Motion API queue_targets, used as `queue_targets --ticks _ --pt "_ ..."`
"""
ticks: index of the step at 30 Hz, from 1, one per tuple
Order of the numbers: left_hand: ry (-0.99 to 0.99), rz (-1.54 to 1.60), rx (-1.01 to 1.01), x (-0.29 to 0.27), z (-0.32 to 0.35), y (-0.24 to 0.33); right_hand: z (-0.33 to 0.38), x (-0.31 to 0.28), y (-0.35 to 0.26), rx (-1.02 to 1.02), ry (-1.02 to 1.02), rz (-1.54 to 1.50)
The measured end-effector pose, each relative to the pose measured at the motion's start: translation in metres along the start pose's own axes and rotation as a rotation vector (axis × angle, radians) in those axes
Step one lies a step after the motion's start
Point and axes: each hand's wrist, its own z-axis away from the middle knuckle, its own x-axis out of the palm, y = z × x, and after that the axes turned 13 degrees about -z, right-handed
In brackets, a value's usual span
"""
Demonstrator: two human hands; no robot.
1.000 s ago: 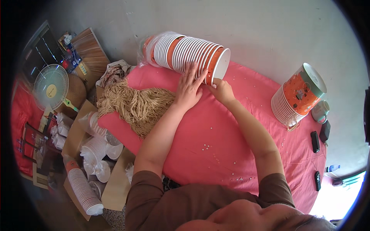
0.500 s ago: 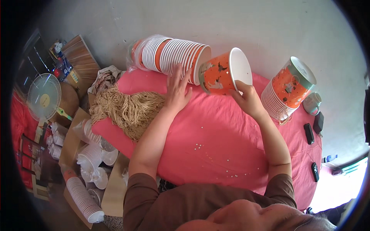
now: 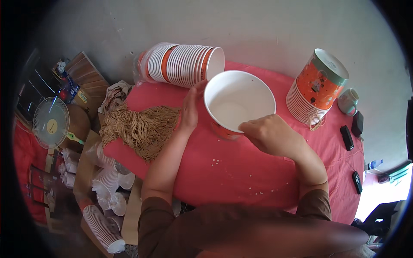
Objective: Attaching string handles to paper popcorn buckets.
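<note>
A large orange paper bucket with a white inside stands tilted over the table's middle, its mouth facing up toward me. My right hand is closed on its near right rim, thumb and fingers pinching the edge. My left hand is beside the bucket's left side with fingers stretched out; the fingertips are partly hidden, and I cannot tell whether they touch it. Behind lies a nested stack of the same buckets on its side, partly in a clear plastic bag.
A bundle of tan cord lies left. At right stand an upside-down bucket stack, a mug, a black box and a remote. Small white dots dot the pink cloth. An open carton holds cups.
The bucket has moved left and nearer, turning from its side until its mouth faces up. My right hand stays on its rim; my left hand has left the stack for the bucket's left side.
</note>
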Motion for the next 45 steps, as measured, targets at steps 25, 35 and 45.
queue_targets --ticks 25,35,45 --pt "-0.124 -0.902 -0.217 -0.078 0.024 0.064 -0.011 0.027 -0.003 0.096 0.113 0.199" --pt "-0.013 -1.485 -0.095 -0.114 0.034 0.018 -0.013 0.03 -0.003 0.116 0.1 0.236" --pt "0.064 -1.519 0.025 -0.108 0.037 0.013 -0.01 0.028 0.003 0.077 0.107 0.335"
